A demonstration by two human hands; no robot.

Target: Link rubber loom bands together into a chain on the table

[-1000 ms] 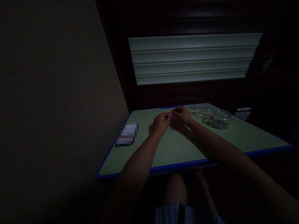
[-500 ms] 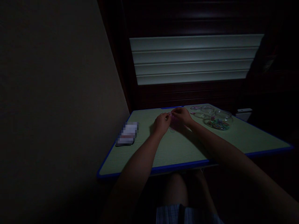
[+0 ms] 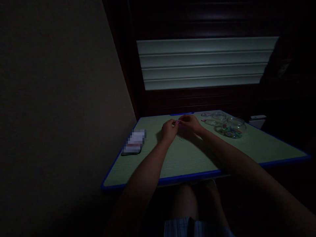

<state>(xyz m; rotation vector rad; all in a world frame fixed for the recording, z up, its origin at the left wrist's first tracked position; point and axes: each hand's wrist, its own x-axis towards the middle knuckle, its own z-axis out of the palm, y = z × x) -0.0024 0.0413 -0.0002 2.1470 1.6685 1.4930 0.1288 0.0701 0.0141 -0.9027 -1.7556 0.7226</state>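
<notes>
Dim, near black at right; slats (image 3: 204,62) catch pale light, shadow (image 3: 206,149) streaks the table (image 3: 190,161), detail seems soft.

Seen from the middle of the bench (image 3: 266,148), which is pale green with a blue rim, a flat, dark-edged object (image 3: 133,142) lies at nine o'clock, its face pixelated. A plain wall (image 3: 69,85) rises between nine and ten. Pale slats (image 3: 204,62) stand at twelve, framed by dark panelling (image 3: 197,98). A whitish box (image 3: 257,123) sits past the edge, between two and three.
</notes>
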